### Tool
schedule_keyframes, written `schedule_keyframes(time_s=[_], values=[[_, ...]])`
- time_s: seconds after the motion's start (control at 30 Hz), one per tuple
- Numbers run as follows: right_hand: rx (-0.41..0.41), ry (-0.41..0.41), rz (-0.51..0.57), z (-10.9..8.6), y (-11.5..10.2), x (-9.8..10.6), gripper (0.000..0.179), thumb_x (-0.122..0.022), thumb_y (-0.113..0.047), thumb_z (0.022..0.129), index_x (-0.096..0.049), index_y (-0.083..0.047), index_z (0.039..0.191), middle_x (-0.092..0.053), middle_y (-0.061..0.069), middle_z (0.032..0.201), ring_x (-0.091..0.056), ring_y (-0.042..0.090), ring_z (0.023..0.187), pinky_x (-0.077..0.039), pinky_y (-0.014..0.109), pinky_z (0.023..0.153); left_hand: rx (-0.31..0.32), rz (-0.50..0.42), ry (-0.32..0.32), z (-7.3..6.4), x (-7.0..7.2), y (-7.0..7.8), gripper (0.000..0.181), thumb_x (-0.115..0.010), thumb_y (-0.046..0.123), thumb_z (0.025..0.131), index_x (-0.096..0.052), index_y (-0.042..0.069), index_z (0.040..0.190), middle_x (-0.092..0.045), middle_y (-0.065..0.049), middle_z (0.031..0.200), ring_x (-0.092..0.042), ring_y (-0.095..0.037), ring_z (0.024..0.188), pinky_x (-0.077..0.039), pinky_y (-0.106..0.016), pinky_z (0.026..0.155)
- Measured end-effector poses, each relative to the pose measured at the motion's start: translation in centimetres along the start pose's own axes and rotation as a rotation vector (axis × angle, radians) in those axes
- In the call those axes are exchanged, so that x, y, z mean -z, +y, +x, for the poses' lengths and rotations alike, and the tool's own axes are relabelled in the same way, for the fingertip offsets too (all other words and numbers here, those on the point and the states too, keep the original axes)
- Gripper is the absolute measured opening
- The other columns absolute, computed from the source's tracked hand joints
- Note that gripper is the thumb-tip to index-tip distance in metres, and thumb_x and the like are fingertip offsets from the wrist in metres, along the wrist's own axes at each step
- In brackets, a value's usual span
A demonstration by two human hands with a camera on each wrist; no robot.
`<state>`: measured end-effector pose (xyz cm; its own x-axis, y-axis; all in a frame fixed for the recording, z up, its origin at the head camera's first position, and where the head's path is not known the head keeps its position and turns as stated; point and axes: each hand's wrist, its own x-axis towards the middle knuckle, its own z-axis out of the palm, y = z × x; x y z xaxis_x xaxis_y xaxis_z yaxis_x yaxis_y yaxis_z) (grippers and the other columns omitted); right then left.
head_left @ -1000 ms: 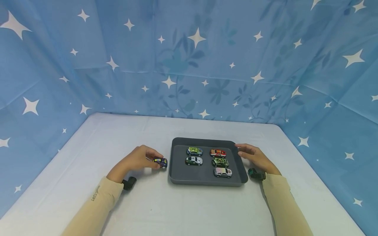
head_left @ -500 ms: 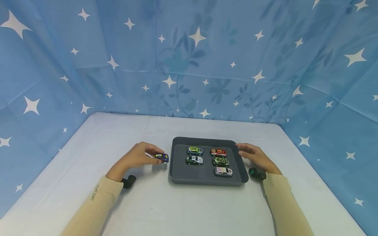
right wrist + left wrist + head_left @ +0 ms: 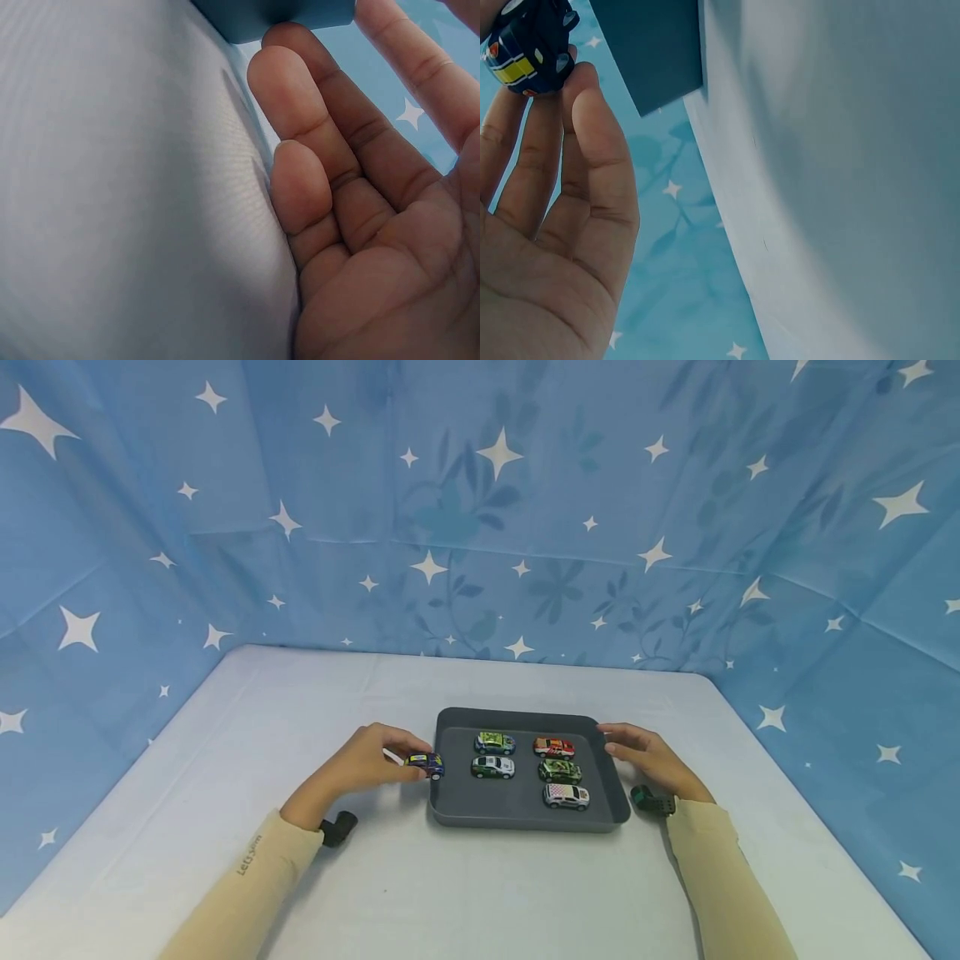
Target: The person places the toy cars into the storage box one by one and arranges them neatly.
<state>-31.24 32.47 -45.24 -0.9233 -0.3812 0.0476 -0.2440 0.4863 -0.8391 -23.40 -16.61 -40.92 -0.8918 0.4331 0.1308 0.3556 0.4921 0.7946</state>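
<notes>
My left hand point(image 3: 375, 757) pinches a dark blue toy car point(image 3: 425, 765) with yellow markings between thumb and fingers. In the head view the car overlaps the left rim of a grey tray point(image 3: 510, 814); the left wrist view shows the car point(image 3: 529, 49) at the fingertips, off the table. Inside the tray stand a green-blue car point(image 3: 494, 742), a white-green car point(image 3: 492, 767), a red-orange car point(image 3: 554, 747), a green car point(image 3: 559, 771) and a white-pink car point(image 3: 566, 797). My right hand point(image 3: 651, 757) lies at the tray's right side, its fingertips at the wall, holding no car.
A white cloth covers the table point(image 3: 450, 893) under the tray. Behind and at both sides hangs a blue curtain point(image 3: 337, 510) with white stars. Black wrist devices point(image 3: 654, 802) sit near both cuffs.
My left hand has lifted the dark blue car from the table and carried it right, to the tray's left rim. The right hand and the cars in the tray stay put.
</notes>
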Motion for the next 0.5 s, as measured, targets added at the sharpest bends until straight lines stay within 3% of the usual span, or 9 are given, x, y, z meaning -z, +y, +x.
schedule_keyframes(time_s=[0.5], values=[[-0.042,0.001,0.01,0.1,-0.2,-0.1,0.054,-0.064,-0.02,0.11,-0.052,0.008,0.154,-0.052,0.034,0.155,-0.049,0.054,0.144,-0.04,0.069,0.118,-0.024,0.002,0.015,0.1,-1.9,1.7,0.032,-0.088,0.018,0.092,-0.083,0.007,0.121,-0.08,-0.004,0.114,-0.07,-0.023,0.107,-0.061,-0.032,0.086]])
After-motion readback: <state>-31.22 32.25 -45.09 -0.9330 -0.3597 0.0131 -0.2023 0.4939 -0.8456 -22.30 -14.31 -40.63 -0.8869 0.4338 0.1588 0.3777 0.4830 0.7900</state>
